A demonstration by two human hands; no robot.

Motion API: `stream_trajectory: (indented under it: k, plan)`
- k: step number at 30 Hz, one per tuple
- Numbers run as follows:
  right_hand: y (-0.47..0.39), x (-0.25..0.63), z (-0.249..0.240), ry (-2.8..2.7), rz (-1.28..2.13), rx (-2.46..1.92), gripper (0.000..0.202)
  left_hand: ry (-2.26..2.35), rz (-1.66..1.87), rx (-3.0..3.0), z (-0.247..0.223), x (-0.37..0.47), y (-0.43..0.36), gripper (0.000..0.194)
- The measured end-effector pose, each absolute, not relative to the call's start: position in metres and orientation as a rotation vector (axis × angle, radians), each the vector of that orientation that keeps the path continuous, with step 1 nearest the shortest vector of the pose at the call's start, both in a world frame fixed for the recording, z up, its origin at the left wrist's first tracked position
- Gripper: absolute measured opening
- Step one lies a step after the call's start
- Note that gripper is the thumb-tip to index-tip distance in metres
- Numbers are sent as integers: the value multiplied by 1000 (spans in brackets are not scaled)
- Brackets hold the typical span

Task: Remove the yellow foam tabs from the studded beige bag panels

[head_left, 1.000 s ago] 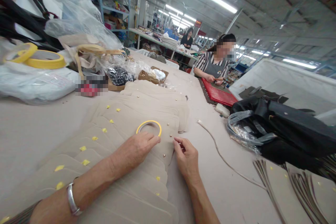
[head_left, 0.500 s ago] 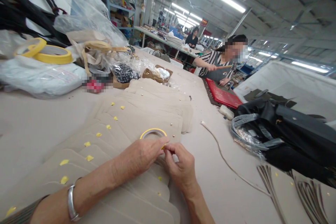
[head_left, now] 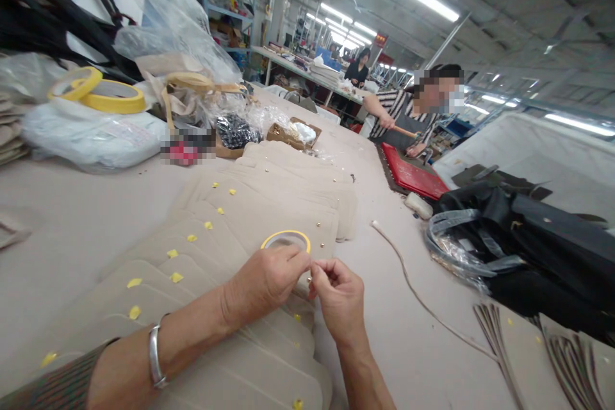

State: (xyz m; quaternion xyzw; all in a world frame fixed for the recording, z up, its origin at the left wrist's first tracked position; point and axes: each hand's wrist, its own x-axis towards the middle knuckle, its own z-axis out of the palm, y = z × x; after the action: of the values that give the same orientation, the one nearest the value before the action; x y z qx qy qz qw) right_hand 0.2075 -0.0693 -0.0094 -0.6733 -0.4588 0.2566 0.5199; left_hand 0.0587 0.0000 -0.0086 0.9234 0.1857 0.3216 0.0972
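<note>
I hold the yellow ring-shaped tape roll (head_left: 288,232) in my curled left hand (head_left: 269,274); beside it, my right hand (head_left: 340,298) pinches, contents indiscernible.

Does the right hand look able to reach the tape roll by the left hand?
Probably yes: the right hand is close to the tape roll, though the left hand covers its near edge.

Left hand (head_left: 269,275) and right hand (head_left: 342,298), fingertips nearly together.
The left forearm (head_left: 192,330) slants in from the lower left, the back of its hand upward, fingers (head_left: 296,258) bent and closed; the right forearm (head_left: 364,368) rises from the bottom edge, hand curled, thumb and forefinger drawn together. Whether the two hands touch is unclear.
</note>
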Motion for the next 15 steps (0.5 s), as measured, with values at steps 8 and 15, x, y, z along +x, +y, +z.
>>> stream_trajectory:
  k: [8,15]
  plan:
    - [-72,245,-27,-961,1134,-1765,34,824,459,2948,-17,58,6,10]
    - [-73,235,-29,-1134,1020,-1923,28,848,279,2913,-16,62,8,6]
